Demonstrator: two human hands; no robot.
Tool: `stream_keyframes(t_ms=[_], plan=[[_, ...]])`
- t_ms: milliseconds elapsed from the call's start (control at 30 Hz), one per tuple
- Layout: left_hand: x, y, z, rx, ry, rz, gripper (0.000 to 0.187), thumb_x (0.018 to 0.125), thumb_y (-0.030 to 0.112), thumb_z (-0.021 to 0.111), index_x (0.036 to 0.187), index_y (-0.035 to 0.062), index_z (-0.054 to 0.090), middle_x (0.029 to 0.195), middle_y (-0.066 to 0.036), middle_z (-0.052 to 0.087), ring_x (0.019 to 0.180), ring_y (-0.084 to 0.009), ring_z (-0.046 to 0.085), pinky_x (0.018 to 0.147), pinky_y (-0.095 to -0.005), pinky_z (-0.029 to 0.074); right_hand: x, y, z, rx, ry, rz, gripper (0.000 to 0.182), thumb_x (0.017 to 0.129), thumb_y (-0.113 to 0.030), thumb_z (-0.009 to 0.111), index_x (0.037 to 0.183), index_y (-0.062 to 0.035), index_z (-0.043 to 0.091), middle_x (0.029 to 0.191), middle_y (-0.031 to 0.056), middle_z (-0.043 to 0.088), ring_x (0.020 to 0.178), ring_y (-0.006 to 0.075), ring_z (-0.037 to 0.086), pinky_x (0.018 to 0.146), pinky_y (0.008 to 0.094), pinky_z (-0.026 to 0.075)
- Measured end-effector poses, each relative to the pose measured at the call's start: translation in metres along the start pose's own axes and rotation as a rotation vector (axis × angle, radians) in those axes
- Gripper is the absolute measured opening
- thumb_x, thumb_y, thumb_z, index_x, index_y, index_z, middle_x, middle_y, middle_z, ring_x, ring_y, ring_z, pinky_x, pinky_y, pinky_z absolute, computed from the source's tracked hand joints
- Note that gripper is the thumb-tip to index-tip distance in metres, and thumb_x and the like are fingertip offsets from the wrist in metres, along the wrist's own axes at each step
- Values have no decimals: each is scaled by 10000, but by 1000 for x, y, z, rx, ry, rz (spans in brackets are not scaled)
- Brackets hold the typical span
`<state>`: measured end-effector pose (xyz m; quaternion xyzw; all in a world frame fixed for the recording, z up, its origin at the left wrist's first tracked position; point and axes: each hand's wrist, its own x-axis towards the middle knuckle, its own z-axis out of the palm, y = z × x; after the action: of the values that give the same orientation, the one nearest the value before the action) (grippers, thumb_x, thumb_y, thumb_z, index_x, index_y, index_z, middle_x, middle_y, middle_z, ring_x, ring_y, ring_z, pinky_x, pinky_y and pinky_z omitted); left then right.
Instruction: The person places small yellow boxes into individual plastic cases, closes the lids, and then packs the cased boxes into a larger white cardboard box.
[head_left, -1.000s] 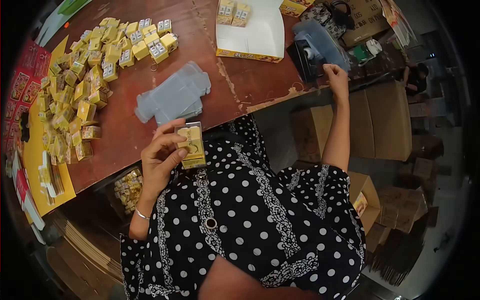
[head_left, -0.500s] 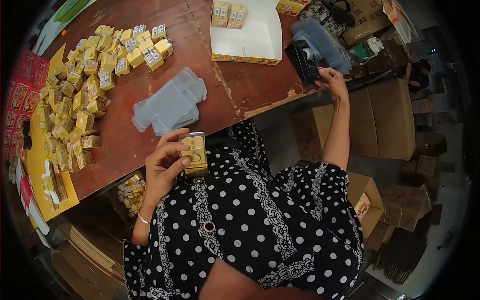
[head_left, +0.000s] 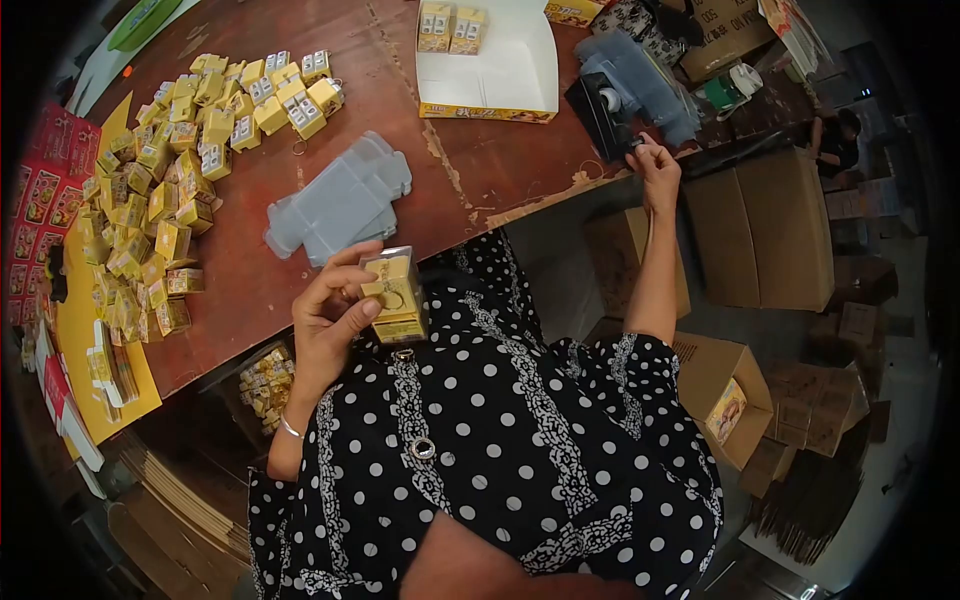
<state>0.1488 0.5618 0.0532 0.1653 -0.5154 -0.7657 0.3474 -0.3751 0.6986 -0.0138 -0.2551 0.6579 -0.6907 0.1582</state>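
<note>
My left hand (head_left: 328, 325) grips a small clear plastic box (head_left: 395, 295) in front of my chest, thumb on its front and fingers behind and on top. Inside the box are a yellow block and a metal key ring. My right hand (head_left: 657, 172) pinches at the near end of a black tape dispenser (head_left: 590, 120) with a white core, at the table's edge. What lies between these fingertips is too small to make out. Flat clear plastic box blanks (head_left: 340, 200) lie on the table beyond my left hand.
A large heap of yellow block keychains (head_left: 165, 200) covers the table's left side. At the back stands a white display tray (head_left: 490, 80) holding a few small boxes. More clear plastic sheets (head_left: 645, 85) lie behind the dispenser. Cardboard cartons (head_left: 765, 240) stand to the right.
My right hand has shifted slightly down and left at the dispenser, its fingers drawn into a tighter pinch. My left hand has raised and turned the clear box a little, showing the key ring more.
</note>
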Motion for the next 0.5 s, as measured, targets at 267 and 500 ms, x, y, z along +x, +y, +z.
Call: stream_keyframes(t_ms=[267,500], plan=[[16,12,8,-152,45,18,278,911,-33,682,1183,-2,637,1446,-181,524,1245,-251,593,1037,-360,505,15,15,-19,-487,4,-270,102,973,-45,641,1007,51,649,1241,132,666,841,115,646,709,273,581],[28,24,16,162,110,239,271,919,-51,671,1180,12,642,1426,-129,493,1201,-215,609,1017,-337,527,-84,-120,104,-43,-70,-264,111,1000,-94,636,1073,-17,666,894,48,639,775,131,616,700,288,556]])
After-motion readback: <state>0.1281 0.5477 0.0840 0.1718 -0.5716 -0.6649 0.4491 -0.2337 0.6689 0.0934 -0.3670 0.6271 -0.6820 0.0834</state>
